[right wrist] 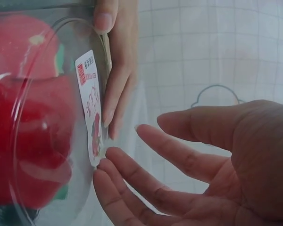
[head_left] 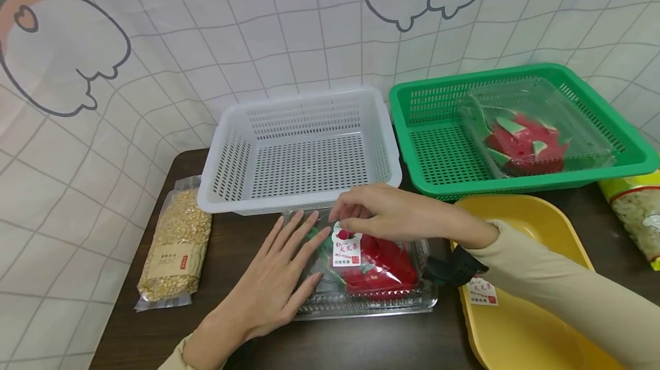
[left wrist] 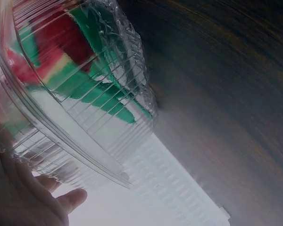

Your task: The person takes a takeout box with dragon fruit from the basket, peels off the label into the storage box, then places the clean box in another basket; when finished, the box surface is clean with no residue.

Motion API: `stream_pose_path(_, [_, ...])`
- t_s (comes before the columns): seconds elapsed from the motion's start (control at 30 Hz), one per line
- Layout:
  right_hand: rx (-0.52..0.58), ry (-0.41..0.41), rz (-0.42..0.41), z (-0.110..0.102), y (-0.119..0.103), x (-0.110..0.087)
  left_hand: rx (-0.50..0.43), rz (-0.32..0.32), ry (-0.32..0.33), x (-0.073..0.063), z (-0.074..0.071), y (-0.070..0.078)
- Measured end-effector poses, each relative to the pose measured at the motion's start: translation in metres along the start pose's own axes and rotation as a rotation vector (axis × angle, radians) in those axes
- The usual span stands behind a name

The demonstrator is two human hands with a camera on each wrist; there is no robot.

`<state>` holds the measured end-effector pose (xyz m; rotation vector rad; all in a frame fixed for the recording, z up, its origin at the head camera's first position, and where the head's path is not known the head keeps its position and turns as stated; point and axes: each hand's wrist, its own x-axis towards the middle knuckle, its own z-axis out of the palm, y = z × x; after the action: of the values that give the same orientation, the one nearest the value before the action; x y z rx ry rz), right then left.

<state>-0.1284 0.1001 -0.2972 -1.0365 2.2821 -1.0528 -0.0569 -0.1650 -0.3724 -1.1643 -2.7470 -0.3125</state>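
A clear plastic clamshell box [head_left: 371, 304] with red-and-green dragon fruit [head_left: 389, 267] inside lies on the dark table. On its lid is a white printed label [head_left: 346, 248] with a small fruit picture. My left hand [head_left: 275, 278] rests on the lid's left part with its fingers spread and straight. Over the lid's far side, my right hand [head_left: 381, 214] has its fingers loosely bent. In the right wrist view the fingertips [right wrist: 114, 155] of that hand are right at the label's end, the thumb apart from them.
Behind the box stands a white basket [head_left: 304, 198]. A green basket [head_left: 438, 189] at back right holds another boxed dragon fruit [head_left: 526, 144]. A yellow tray [head_left: 531, 330] with a similar label [head_left: 482, 291] sits right. A grain bag [head_left: 177, 238] lies left, another bag [head_left: 636, 209] far right.
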Motion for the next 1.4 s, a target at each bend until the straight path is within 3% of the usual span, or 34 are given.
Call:
stream_pose_path(0.43, [0.039, 0.016, 0.017, 0.001, 0.002, 0.005, 0.004, 0.01, 0.005, 0.001, 0.003, 0.0])
stream_pose_path(0.67, [-0.049, 0.061, 0.006, 0.007, -0.002, 0.005, 0.001, 0.007, 0.016, 0.0, 0.003, 0.0])
stream_pose_path(0.97, [-0.17, 0.155, -0.082, 0.014, -0.016, -0.007, 0.006, 0.012, 0.026, 0.001, 0.003, 0.0])
stream_pose_path(1.17, [-0.133, 0.17, -0.124, 0.013, -0.028, -0.026, 0.003, 0.014, 0.031, 0.0, 0.003, -0.001])
stream_pose_path(1.4, [-0.096, 0.203, -0.281, 0.012, -0.034, -0.045, 0.001, 0.016, 0.035, 0.0, 0.004, -0.001])
